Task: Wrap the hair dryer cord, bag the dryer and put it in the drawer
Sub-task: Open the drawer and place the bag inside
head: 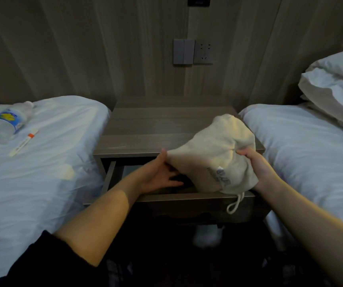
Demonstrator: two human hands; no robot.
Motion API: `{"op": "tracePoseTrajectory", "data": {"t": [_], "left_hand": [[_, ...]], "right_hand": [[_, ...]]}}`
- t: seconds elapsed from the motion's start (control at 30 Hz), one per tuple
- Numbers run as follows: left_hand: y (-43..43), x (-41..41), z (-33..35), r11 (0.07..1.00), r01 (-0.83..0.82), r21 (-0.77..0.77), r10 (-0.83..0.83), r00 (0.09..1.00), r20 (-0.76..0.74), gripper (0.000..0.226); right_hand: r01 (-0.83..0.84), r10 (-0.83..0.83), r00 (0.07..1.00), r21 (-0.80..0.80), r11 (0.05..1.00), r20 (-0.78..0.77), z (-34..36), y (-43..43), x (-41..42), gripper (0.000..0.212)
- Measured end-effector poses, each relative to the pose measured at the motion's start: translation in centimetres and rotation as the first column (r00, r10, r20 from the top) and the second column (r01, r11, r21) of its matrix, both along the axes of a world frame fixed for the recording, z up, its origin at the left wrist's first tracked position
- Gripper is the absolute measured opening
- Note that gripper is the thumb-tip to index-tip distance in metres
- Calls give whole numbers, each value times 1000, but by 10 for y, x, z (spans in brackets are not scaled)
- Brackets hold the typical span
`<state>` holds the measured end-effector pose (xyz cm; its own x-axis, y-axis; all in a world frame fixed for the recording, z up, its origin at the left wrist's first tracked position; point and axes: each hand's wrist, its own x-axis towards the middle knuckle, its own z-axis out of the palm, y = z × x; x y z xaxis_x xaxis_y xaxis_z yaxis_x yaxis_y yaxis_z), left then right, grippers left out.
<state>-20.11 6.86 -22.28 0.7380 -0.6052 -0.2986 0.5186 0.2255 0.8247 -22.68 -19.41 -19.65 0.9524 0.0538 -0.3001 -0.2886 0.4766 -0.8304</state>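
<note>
A bulging cream drawstring bag (214, 154) hangs tilted over the pulled-out drawer (166, 196) of a wooden nightstand (145, 125). The dryer itself is hidden inside the cloth. My right hand (257, 164) grips the bag's right side. My left hand (160, 172) supports its left lower edge, thumb on the cloth and fingers spread beneath it, inside the drawer opening. The bag's white cord loop (233, 206) dangles over the drawer front.
White beds flank the nightstand. On the left bed (42, 172) lie a plastic water bottle (7, 123) and a thin packet with an orange band (24, 141). Pillows (336, 85) are stacked on the right bed. A switch and socket (193, 51) sit on the wall panel.
</note>
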Motion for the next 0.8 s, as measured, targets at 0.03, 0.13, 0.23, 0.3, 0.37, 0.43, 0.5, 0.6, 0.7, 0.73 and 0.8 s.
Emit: {"op": "tracePoseTrajectory", "data": {"t": [0.03,0.13,0.23,0.3,0.37,0.43,0.5,0.6,0.7,0.73,0.8], "left_hand": [[-1,-3,2,1000,-2,-26,2,1000,16,58],[-7,-11,4,997,-66,27,62,990,123,35],[-18,-14,2,974,-76,214,26,973,229,36],[-26,-15,1,943,-58,327,-34,963,268,33],[-32,-13,-4,903,-60,425,-58,964,259,34],[-35,-10,-12,871,-19,491,-74,983,170,37],[-35,-7,-18,897,78,434,-98,995,23,27],[-32,0,-23,923,134,361,-119,991,-63,19],[-29,5,-29,884,153,441,-132,988,-78,21],[-28,7,-31,880,156,448,-133,988,-83,19],[-29,7,-34,880,153,450,-126,988,-90,17]], "right_hand": [[-30,29,1000,-23,999,-10,0,0,-2,28],[-88,77,994,-154,984,-74,-2,-5,0,30],[-144,99,981,-278,950,-168,-6,-9,2,37],[-182,115,971,-333,925,-210,-9,-9,2,33],[-226,131,957,-388,893,-258,-11,-9,3,32],[-286,147,935,-441,851,-322,-12,-7,5,33],[-348,170,911,-475,809,-377,-12,-5,8,27],[-421,183,880,-541,729,-438,-10,2,13,21],[-485,177,851,-612,624,-494,-15,9,19,32],[-502,178,842,-618,605,-510,-16,11,21,35],[-523,179,830,-624,580,-528,-15,14,22,36]]}}
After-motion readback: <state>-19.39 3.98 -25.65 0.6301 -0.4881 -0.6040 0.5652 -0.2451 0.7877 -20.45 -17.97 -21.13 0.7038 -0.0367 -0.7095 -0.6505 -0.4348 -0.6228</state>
